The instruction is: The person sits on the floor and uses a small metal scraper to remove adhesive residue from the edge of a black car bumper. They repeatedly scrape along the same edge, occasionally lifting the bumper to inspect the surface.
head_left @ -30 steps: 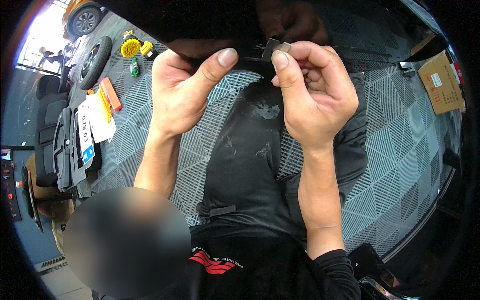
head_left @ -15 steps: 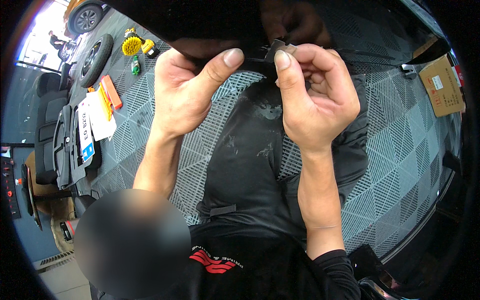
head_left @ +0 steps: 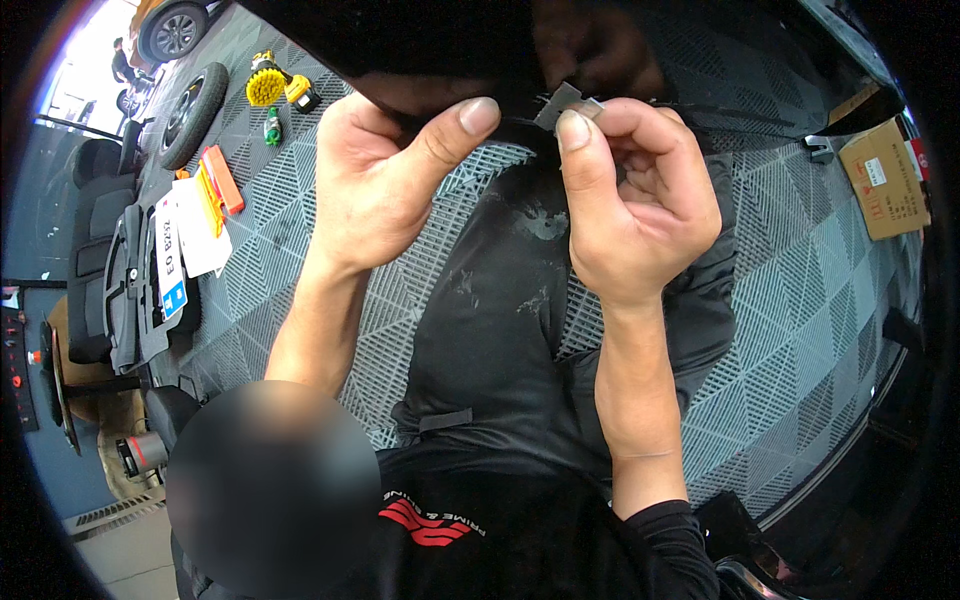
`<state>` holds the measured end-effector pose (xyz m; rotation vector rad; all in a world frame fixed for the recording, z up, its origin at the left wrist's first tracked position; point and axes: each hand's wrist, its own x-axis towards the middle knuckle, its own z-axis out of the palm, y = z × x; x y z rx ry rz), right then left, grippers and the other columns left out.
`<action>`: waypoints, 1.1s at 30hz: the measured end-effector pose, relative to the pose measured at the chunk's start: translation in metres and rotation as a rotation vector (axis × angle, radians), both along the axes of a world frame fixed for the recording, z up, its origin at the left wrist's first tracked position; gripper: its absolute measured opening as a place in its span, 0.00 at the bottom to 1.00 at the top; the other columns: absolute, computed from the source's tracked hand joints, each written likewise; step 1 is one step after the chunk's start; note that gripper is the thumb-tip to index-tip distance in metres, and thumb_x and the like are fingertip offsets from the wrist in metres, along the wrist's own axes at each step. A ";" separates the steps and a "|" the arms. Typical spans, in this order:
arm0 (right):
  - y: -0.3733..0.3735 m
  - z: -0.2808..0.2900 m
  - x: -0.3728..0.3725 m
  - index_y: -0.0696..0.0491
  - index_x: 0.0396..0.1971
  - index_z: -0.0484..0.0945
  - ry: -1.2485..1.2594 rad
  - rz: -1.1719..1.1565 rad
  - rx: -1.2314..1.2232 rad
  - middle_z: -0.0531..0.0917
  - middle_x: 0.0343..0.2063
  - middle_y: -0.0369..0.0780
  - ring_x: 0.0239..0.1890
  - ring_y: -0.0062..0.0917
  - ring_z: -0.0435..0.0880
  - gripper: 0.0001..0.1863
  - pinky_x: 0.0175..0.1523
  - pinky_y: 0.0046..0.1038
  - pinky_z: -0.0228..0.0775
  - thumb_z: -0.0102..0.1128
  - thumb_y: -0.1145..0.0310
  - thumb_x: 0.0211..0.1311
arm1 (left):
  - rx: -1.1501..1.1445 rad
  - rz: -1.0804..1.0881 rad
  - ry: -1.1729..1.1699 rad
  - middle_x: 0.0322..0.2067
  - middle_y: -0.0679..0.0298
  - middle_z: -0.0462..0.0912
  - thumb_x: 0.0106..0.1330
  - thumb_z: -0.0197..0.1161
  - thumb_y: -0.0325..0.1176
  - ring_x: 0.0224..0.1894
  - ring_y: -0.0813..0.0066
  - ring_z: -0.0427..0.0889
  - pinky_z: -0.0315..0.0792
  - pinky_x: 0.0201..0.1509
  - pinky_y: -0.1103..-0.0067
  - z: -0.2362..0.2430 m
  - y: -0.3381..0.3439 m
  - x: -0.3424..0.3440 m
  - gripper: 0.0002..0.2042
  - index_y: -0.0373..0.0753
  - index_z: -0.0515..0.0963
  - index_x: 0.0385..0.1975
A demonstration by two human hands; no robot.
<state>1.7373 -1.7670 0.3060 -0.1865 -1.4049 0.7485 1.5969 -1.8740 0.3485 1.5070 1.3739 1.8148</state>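
Along the lower edge of a glossy black car panel point(head_left: 440, 45), my left hand point(head_left: 375, 185) grips the rim. Its thumb stretches to the right and its other fingers are mostly hidden at the panel. My right hand point(head_left: 645, 190) is closed, pinching a small thin grey blade point(head_left: 556, 106) between thumb and bent forefinger. The blade is tilted, close to the panel's edge and a little right of my left thumb. Both hands are mirrored in the panel's shine.
Grey grid tiles point(head_left: 800, 330) cover the floor around my legs. On the left lie a yellow brush on a drill point(head_left: 268, 88), a green bottle point(head_left: 273, 127), a loose wheel point(head_left: 192, 115), orange tools point(head_left: 215, 190) and a number plate point(head_left: 168, 265). A cardboard box point(head_left: 882, 180) stands at right.
The blade in my right hand has turned and now shows more of its flat grey face. My left hand has shifted slightly to the right along the edge.
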 end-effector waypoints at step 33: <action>-0.004 0.005 -0.003 0.59 0.29 0.84 0.023 0.015 -0.056 0.84 0.23 0.36 0.22 0.15 0.81 0.06 0.29 0.16 0.73 0.73 0.82 0.53 | -0.016 0.009 0.000 0.38 0.61 0.89 0.68 0.72 0.32 0.39 0.78 0.86 0.79 0.46 0.81 0.002 -0.002 0.001 0.10 0.32 0.85 0.43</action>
